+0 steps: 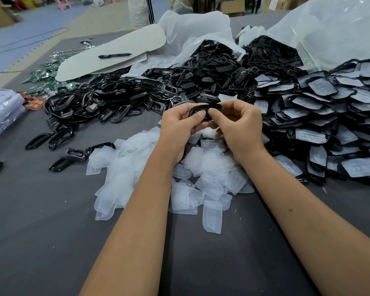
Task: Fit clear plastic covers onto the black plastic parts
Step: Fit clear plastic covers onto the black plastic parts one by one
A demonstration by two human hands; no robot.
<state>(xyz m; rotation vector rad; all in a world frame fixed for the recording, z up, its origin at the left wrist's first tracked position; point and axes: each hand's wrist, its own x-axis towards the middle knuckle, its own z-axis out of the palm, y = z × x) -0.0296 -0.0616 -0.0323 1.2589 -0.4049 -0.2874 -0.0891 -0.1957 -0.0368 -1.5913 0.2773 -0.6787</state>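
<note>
Left hand (181, 122) and right hand (238, 122) grip black part (198, 111) between them.

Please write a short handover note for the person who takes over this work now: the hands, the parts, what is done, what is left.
Left hand and right hand both grip one black part above the table; whether a cover is on it I cannot tell.
Loose clear covers lie just below the hands.
Bare black parts are heaped to the left and behind.
Done: covered parts piled on the right.
Left: many bare parts and many covers.
</note>
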